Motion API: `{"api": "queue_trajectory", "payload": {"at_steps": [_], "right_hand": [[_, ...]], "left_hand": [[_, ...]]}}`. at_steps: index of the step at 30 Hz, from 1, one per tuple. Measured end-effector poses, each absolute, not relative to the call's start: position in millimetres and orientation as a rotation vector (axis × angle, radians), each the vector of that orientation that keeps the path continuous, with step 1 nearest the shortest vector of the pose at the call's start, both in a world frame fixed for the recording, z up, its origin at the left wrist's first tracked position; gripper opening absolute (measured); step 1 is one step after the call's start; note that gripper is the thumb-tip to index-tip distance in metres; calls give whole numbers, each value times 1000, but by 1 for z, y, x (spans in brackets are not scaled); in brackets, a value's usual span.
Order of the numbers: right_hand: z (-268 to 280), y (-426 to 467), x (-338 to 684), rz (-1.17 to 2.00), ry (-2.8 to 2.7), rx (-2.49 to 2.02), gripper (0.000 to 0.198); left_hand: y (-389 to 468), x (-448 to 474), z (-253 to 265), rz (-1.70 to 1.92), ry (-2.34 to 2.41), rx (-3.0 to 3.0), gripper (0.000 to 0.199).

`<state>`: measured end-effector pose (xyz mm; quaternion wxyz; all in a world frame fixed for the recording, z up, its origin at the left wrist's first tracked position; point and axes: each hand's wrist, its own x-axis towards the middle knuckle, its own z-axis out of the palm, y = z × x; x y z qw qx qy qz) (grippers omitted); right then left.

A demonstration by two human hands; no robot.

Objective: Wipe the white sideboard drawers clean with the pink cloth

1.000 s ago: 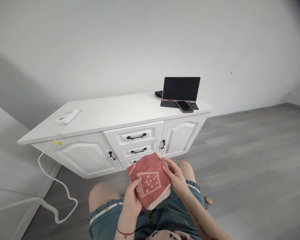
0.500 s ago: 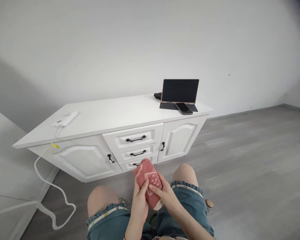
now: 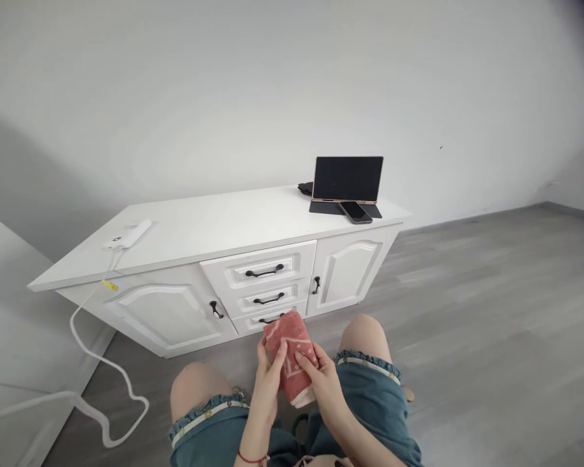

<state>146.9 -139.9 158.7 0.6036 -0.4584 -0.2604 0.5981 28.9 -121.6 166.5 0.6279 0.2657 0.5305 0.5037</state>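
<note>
Both hands are meeting over our lap, and we are holding a small pink towel (image 3: 292, 353) between them. Our left hand (image 3: 267, 383) is wrapping the towel's left side, fingers curled over its front and thumb behind it, so it is closed on the cloth. Our right hand (image 3: 324, 379) is gripping the lower right part, fingertips pressing on the white pattern, likewise clamped on the towel. The two hands are sitting just beside each other, almost touching at the fingertips. The towel is folded into a narrow bundle, standing up from the hands and leaning a little away from us, with a pale edge showing at its bottom end under the right hand.

We are sitting with our knees (image 3: 360, 331) spread on either side of the hands, wearing teal shorts (image 3: 374, 395). A red string bracelet (image 3: 250, 458) is circling our left wrist.

Beyond the hands, a white cabinet (image 3: 175, 305) is standing against the wall, its drawers (image 3: 260, 269) with black handles lying straight ahead of the towel. Farther off and to the right of the hands, on the cabinet top, a dark tablet (image 3: 348, 178) is propped upright with a phone (image 3: 355, 211) lying just in front of it. Well to the left of the hands, a white power strip (image 3: 126, 235) is resting on the cabinet top, its cord (image 3: 102, 363) hanging down and curling across the grey floor (image 3: 491, 311).
</note>
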Motion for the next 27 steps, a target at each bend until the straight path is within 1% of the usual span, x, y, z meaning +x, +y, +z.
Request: {"api": "queue_trajectory", "payload": {"at_steps": [4, 6, 8, 9, 12, 15, 16, 18, 21, 25, 27], "right_hand": [[164, -145, 145, 1533, -574, -972, 38], [165, -148, 143, 1629, -558, -920, 38], [165, -150, 143, 1714, -517, -879, 40], [165, -151, 144, 1752, -488, -862, 40], [163, -155, 153, 1944, -369, -814, 40], [160, -157, 166, 2176, -261, -697, 53], [159, -157, 169, 2207, -232, -653, 55], [156, -157, 171, 2210, -168, -606, 52], [151, -156, 168, 2229, -77, -620, 50], [148, -157, 170, 2271, -112, -587, 62], [144, -157, 174, 2310, -99, -542, 62]], "left_hand": [[-118, 18, 175, 945, 946, 244, 58], [-118, 17, 177, 987, 888, 158, 47], [-118, 19, 176, 1116, 958, 133, 34], [-119, 20, 175, 1179, 1010, 139, 31], [-121, 24, 173, 1297, 1132, 176, 32], [-126, 29, 174, 1282, 1123, 237, 36], [-128, 30, 174, 1266, 1108, 264, 38], [-130, 33, 173, 1270, 1102, 335, 43], [-127, 34, 169, 1355, 1178, 504, 48], [-118, 29, 163, 1322, 1301, 691, 43], [-114, 27, 156, 1284, 1316, 674, 41]]}}
